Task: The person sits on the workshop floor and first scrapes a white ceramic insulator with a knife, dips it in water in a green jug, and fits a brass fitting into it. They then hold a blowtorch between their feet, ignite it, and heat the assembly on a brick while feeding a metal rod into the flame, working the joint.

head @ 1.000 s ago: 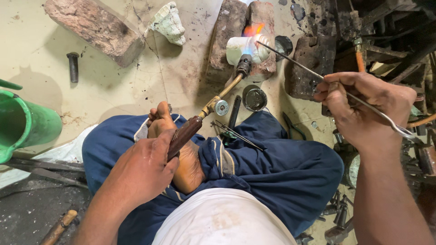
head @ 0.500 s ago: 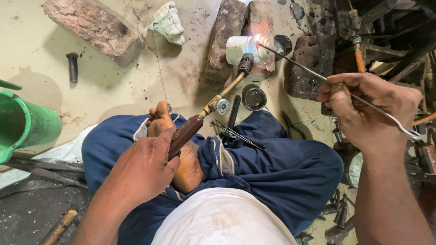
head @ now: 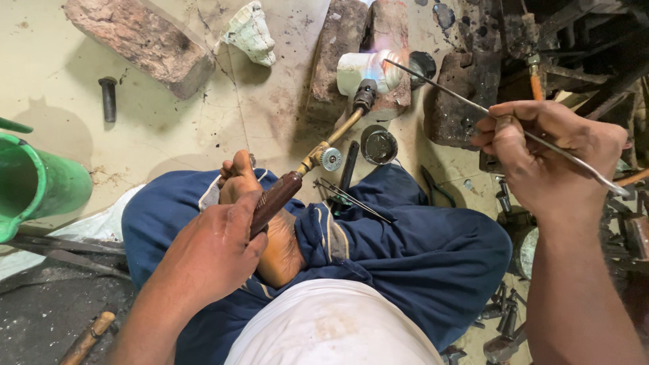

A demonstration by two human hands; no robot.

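While the left hand point(head: 213, 253) grips the dark ribbed handle of the gas torch point(head: 307, 162), its nozzle points at a whitish cylinder point(head: 365, 71) resting on a brick point(head: 378, 61) — flame glowing on its side. The right hand point(head: 544, 159) pinches a thin metal rod point(head: 439, 88), tip meeting the heated spot. Around it — a second brick point(head: 138, 37), a green bucket point(head: 40, 186), a dark bolt point(head: 108, 98), a round tin point(head: 378, 144). Tweezers point(head: 351, 198) lie on the blue trousers point(head: 419, 250).

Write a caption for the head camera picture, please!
Left hand aims torch at a pale cylinder; right hand touches a thin rod to it.
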